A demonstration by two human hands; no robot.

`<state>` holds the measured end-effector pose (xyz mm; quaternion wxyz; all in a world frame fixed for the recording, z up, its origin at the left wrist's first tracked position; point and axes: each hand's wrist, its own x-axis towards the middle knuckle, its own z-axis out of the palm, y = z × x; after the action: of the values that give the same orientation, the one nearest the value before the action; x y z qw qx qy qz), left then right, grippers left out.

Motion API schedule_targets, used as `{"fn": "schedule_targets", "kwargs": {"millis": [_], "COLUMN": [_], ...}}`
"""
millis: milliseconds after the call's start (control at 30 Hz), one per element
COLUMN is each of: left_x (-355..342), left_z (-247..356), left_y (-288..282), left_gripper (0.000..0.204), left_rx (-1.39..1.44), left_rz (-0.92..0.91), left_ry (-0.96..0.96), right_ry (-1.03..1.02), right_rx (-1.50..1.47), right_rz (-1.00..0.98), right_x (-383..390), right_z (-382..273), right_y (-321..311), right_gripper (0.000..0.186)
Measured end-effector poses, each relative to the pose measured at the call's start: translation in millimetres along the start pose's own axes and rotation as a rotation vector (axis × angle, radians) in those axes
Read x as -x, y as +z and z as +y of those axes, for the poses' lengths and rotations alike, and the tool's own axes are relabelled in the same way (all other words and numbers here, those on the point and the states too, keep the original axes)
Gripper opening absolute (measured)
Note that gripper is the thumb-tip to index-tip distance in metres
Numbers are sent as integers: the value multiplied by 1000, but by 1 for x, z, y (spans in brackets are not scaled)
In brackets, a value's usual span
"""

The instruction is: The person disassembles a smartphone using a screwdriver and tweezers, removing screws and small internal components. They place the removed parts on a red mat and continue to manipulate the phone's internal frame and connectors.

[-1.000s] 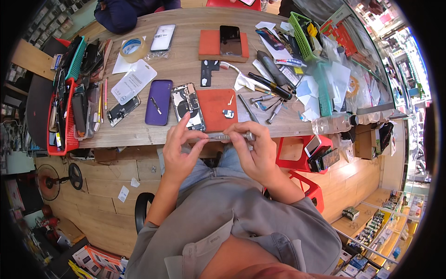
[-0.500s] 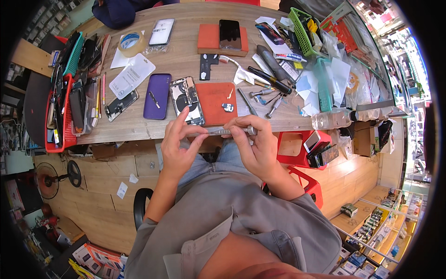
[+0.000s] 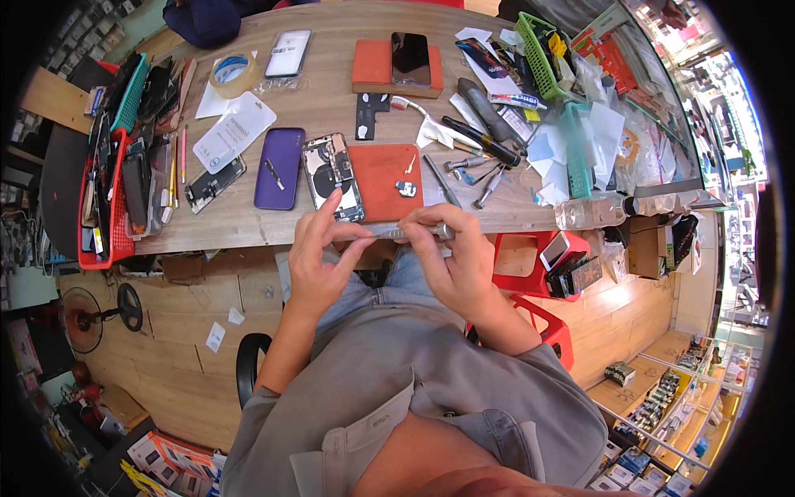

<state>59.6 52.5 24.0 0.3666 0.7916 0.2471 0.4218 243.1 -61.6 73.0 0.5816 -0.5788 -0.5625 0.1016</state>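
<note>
A slim silver precision screwdriver (image 3: 389,234) lies level between my hands, just off the table's front edge. My right hand (image 3: 455,263) is closed round its handle end. My left hand (image 3: 319,255) pinches the tip end between thumb and fingertip, its index finger pointing up; whatever sits at the tip is too small to make out. Beyond the left fingers lies an opened phone (image 3: 338,184) with its inner parts showing. An orange-red mat (image 3: 377,184) beside it carries a small black-and-white part (image 3: 406,190). Left of the phone is a purple phone case (image 3: 286,145) with a small dark-and-silver piece in it.
More screwdrivers (image 3: 489,189) and a dark pen-like tool (image 3: 480,141) lie to the right. A plastic bottle (image 3: 590,213) rests at the right front edge. At far left stands a red basket (image 3: 122,215). A black phone (image 3: 411,58) sits on an orange block (image 3: 369,69) at the back.
Both hands hold nearly the same pose. The screwdriver's handle end has shifted very slightly within my right fingers. The whole view has moved a little.
</note>
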Motion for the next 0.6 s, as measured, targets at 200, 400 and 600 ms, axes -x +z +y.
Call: {"fn": "schedule_targets", "kwargs": {"millis": [200,400,600], "left_x": [1,-2,2], "left_z": [-3,-4,-4], "left_y": [1,1,0], "left_gripper": [89,83,89], "left_rx": [-6,-7,14], "left_rz": [-10,18,-17], "left_ry": [-26,24,-15], "right_ry": [-25,-41,-12], "right_rx": [-42,-59,-47], "right_rz": [26,20,13], "right_x": [-2,-3,-3], "right_z": [3,2,0], "right_y": [1,2,-1], "right_gripper": [32,31,30]}}
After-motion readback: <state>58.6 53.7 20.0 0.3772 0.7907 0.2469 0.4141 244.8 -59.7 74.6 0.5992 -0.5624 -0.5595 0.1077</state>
